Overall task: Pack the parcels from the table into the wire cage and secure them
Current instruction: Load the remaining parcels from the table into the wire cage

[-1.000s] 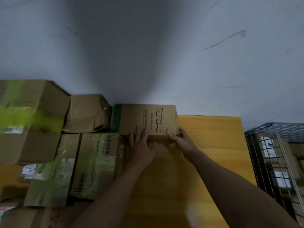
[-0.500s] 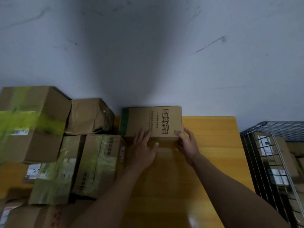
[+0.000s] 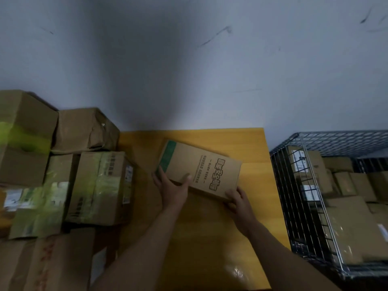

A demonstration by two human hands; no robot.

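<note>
Box [image 3: 199,171]: flat brown carton, black print on top, green band at one short end. It sits over the middle of the table [image 3: 210,259], nearer the far edge, skewed to the table edges with the green end pointing far-left. Can't tell if it's fully clear of the surface.

Left hand [image 3: 172,190]: clamped on the box's near long edge towards the green end, thumb on the top face, fingers wrapped along that end.

Right hand [image 3: 239,203]: clamped on the near-right corner, thumb on top, fingers curled round the corner.

Both forearms come in from the near edge.

Left side of the table: parcels packed tight from the far-left corner to the near edge. A big carton with green tape [image 3: 23,139] is at the far left, a crumpled brown parcel [image 3: 84,129] is just beside it against the wall [image 3: 189,59], and a taped box [image 3: 100,185] is in front of that. More cartons are nearer, too blurred to tell apart. The held box is apart from this stack.

Wire cage [image 3: 294,206]: just off the table's right edge, top open. Brown parcels [image 3: 352,227] are inside, some with white labels.
</note>
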